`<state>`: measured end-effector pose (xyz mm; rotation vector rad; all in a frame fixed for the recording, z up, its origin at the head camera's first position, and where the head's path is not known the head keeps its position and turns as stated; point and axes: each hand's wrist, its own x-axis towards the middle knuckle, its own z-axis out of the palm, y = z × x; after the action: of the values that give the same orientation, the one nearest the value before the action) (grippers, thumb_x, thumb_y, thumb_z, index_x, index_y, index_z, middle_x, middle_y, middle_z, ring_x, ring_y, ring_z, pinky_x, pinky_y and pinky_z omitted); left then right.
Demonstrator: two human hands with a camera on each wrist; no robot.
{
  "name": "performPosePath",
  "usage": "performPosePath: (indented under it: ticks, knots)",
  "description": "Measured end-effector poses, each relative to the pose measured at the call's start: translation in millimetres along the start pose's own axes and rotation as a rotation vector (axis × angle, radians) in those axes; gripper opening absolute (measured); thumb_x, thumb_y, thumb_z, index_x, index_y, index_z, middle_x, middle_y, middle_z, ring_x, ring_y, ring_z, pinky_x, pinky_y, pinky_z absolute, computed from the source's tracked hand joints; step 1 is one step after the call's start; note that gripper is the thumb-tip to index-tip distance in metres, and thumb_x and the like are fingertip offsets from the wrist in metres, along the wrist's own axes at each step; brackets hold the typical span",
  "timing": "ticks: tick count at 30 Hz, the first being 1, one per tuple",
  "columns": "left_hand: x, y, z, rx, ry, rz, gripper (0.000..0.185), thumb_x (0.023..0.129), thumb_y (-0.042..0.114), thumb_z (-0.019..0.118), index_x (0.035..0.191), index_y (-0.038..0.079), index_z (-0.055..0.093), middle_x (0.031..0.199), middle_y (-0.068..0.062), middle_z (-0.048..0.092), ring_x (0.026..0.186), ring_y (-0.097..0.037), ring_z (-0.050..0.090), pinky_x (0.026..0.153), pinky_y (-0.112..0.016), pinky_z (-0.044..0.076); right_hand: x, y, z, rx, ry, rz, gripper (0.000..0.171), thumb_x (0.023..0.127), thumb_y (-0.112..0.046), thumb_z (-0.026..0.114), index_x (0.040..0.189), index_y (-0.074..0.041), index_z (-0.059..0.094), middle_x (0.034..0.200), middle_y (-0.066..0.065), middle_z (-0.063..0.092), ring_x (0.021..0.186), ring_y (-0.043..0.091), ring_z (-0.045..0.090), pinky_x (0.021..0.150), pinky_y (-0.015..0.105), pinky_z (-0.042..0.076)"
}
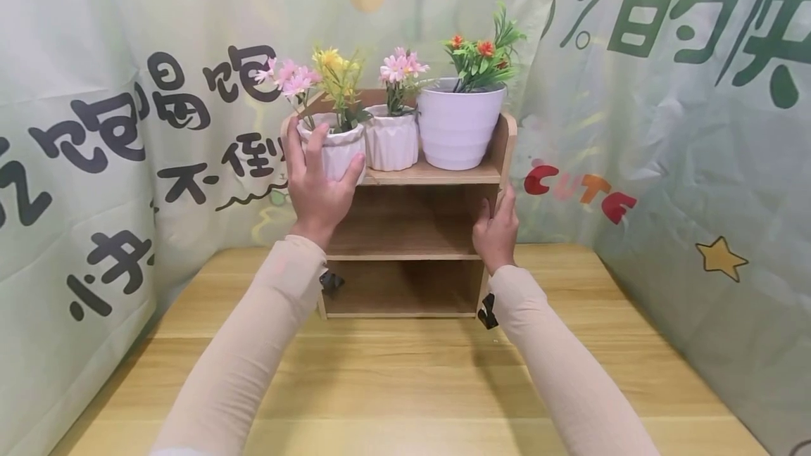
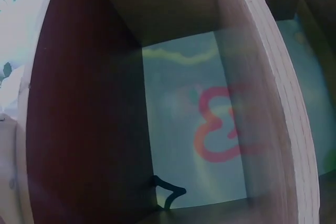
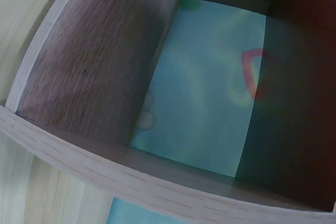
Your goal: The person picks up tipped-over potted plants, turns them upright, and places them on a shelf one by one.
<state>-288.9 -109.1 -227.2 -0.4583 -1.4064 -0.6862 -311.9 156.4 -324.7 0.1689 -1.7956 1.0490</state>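
My left hand [image 1: 322,185] holds a small white flowerpot [image 1: 338,150] with pink and yellow artificial flowers, fingers on its left and front, thumb at its right. The pot is at the left end of the top board of a wooden shelf [image 1: 405,250]. My right hand [image 1: 497,229] grips the shelf's right side panel below the top board, thumb on the inner side. Beside the held pot are a second small white pot [image 1: 393,143] with pink flowers and a larger white pot [image 1: 460,129] with red flowers and green leaves. The wrist views show the shelf's compartments [image 2: 84,103] [image 3: 100,66].
The shelf stands on a light wooden table [image 1: 405,385]. Printed cloth [image 1: 209,5] hangs behind and on both sides. Dark pieces [image 1: 488,312] show by both wrists. Through the shelf's open back, the cloth [image 3: 205,87] is visible.
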Motion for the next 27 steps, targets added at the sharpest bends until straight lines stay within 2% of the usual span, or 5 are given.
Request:
performPosePath:
  ticks: [4,8,14,19,27]
  knots:
    - [0.6,-0.1,3.8,0.003,-0.025,-0.009,0.054,0.083,0.033,0.072,0.127,0.012,0.048,0.137,-0.037,0.038,0.136,-0.037,0.032,0.110,-0.043,0.030,0,-1,-1,0.002,-0.006,-0.002,0.047,0.097,-0.007,0.053,0.140,-0.002,0.034,0.120,0.028,0.056,0.112,0.044,0.056,0.097,0.054,0.043]
    - [1.7,0.4,5.1,0.051,-0.072,-0.021,0.054,0.087,0.037,0.066,0.129,0.010,0.046,0.138,-0.036,0.035,0.137,-0.037,0.028,0.113,-0.042,0.022,1,-1,-2,0.004,-0.013,0.002,0.047,0.097,-0.008,0.052,0.140,-0.003,0.034,0.120,0.028,0.056,0.113,0.043,0.056,0.098,0.053,0.043]
    - [0.6,-0.7,5.5,0.149,-0.116,-0.014,0.055,0.091,0.041,0.060,0.133,0.008,0.043,0.140,-0.033,0.034,0.137,-0.040,0.028,0.114,-0.042,0.019,0,0,-1,0.005,-0.022,0.011,0.049,0.097,-0.008,0.052,0.141,-0.002,0.034,0.121,0.029,0.055,0.113,0.044,0.055,0.098,0.053,0.042]
    - [-0.3,-3.0,7.2,0.199,-0.136,-0.001,0.055,0.094,0.042,0.055,0.135,0.008,0.041,0.144,-0.031,0.031,0.138,-0.039,0.026,0.115,-0.043,0.015,0,0,-2,0.010,-0.030,0.003,0.048,0.097,-0.008,0.052,0.141,-0.002,0.033,0.116,0.029,0.056,0.110,0.043,0.056,0.097,0.053,0.043]
    - [-2.1,-5.7,13.0,0.210,-0.155,-0.002,0.050,0.097,0.037,0.053,0.136,0.010,0.038,0.147,-0.029,0.028,0.139,-0.039,0.024,0.116,-0.044,0.010,1,2,-1,-0.001,-0.026,-0.016,0.047,0.097,-0.007,0.052,0.140,-0.002,0.033,0.110,0.030,0.056,0.107,0.044,0.057,0.095,0.054,0.044]
